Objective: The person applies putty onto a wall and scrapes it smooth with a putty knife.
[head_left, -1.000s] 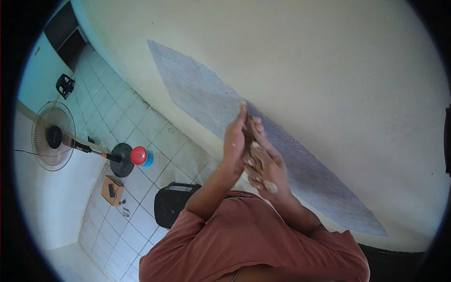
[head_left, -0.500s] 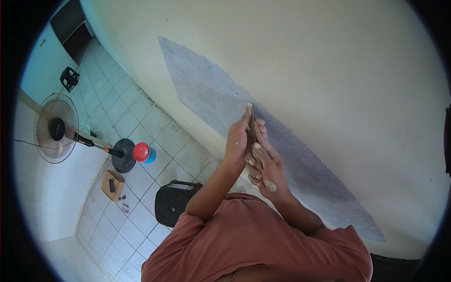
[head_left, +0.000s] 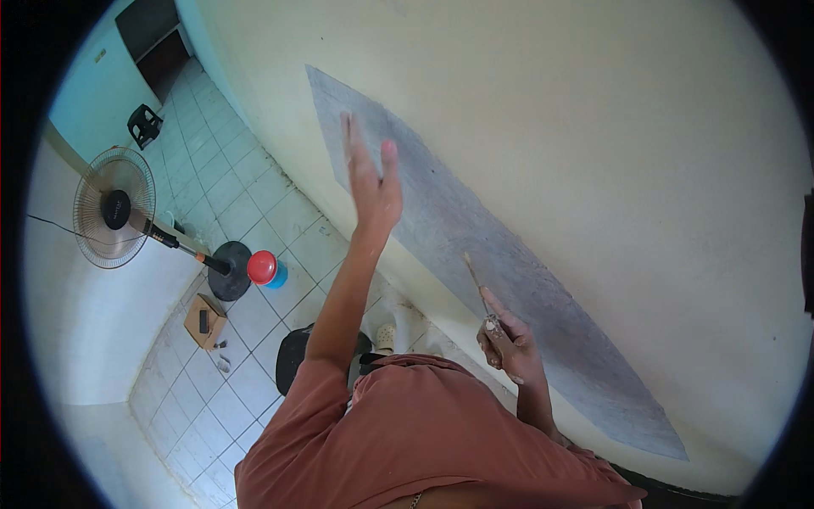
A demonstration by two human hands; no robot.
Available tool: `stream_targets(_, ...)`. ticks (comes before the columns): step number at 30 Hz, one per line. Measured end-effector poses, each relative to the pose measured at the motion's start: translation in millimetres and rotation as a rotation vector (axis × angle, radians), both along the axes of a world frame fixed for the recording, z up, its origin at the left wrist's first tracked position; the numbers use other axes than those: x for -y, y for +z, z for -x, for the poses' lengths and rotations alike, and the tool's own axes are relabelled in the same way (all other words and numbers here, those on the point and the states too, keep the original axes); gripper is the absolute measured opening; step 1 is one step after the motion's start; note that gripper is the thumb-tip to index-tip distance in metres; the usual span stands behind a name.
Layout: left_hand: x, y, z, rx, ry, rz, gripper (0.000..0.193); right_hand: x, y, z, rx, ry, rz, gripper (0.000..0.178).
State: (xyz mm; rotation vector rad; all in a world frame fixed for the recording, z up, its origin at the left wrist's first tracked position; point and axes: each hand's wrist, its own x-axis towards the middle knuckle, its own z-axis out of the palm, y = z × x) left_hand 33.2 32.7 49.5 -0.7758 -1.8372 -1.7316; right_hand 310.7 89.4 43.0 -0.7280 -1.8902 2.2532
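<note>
My left hand (head_left: 374,188) is raised in front of the wall, its fingers stretched out and somewhat smeared by motion. It holds nothing. Lower and to the right, my right hand (head_left: 512,346) is closed around the handle of a putty knife (head_left: 475,276), whose thin blade points up and left, seen nearly edge-on. Pale, dried-looking paste sticks to the right hand's fingers. Behind both hands runs a long grey patch (head_left: 441,204) on the cream wall (head_left: 593,127). Whether the blade touches the patch I cannot tell.
On the tiled floor (head_left: 254,310) to the left stand a pedestal fan (head_left: 116,209), a blue bucket with a red lid (head_left: 264,268) and a cardboard box (head_left: 203,322). A black stool (head_left: 292,356) is beside me, near a pale clog (head_left: 385,338). Another black stool (head_left: 144,126) stands farther off.
My hands were pressed together and have come apart. The left has moved up and left; the right has dropped slightly down and right, with the putty knife now showing. The view has shifted a little.
</note>
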Motion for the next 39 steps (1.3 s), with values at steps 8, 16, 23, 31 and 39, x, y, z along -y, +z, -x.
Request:
stream_targets(8, -21, -84, -65, -0.443, -0.444, 0.257, 0.056, -10, 7, -23, -0.084, -0.141, -0.127, 0.046)
stream_targets(16, 82, -141, -113, 0.063, -0.3, 0.463, 0.036, -28, 3, -60, -0.095, -0.138, -0.132, 0.052)
stream_targets(23, 90, -134, -141, 0.275, -0.129, 0.374, 0.032, -40, -2, -52, -0.114, 0.062, -0.207, 0.06)
stream_targets(31, 77, -84, -141, 0.04, -0.183, 0.386, 0.034, -43, -17, -39, -0.057, 0.101, -0.096, 0.039)
stream_targets(39, 10, 16, -20, -0.17, -0.098, 0.226, 0.056, -24, -22, -39, -0.184, -0.029, 0.056, 0.013)
